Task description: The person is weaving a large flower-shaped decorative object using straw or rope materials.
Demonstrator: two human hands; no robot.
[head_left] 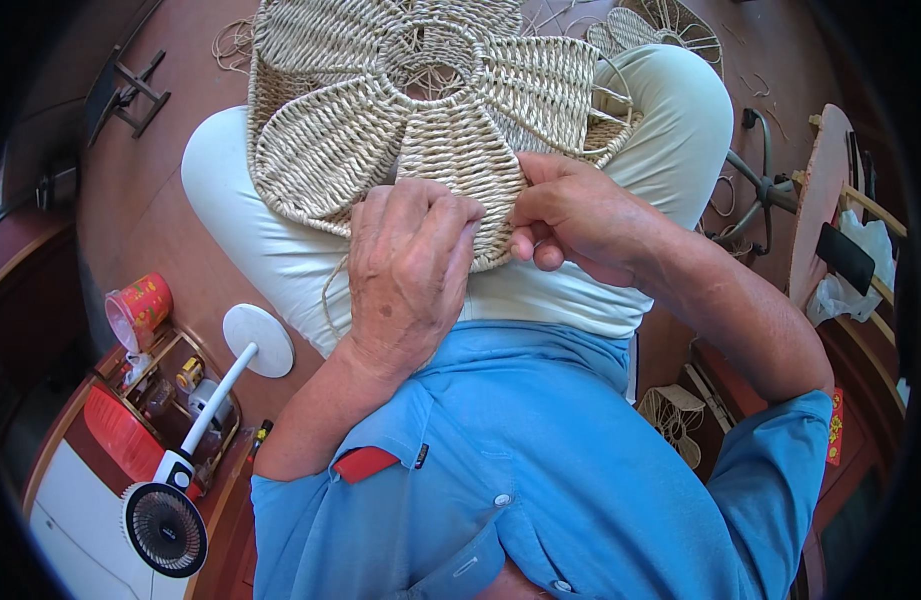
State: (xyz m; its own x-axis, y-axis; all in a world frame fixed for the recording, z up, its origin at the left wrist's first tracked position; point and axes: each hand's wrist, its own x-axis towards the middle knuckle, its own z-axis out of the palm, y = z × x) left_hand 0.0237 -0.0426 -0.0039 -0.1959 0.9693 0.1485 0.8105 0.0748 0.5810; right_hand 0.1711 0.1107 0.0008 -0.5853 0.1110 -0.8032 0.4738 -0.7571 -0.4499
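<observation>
A flower-shaped woven straw basket (325, 155) rests across my lap, its petals spread round a hollow ring at the centre. My left hand (405, 265) is closed over the lower edge of the nearest petal (455, 150), fingers bent and knuckles up. At that petal's right edge, my right hand (575, 215) has its thumb and bent fingers drawn together against the weave. Whatever those fingers pinch is too small or hidden to make out. A loose straw strand (330, 295) hangs beside my left hand.
More woven pieces lie on the floor at the far right (670, 30) and lower right (672, 420). A white fan (165, 530) on a round-based stand, a red bucket (140, 310) and a rack of tools (190, 385) stand left. A chair base (765, 190) is at right.
</observation>
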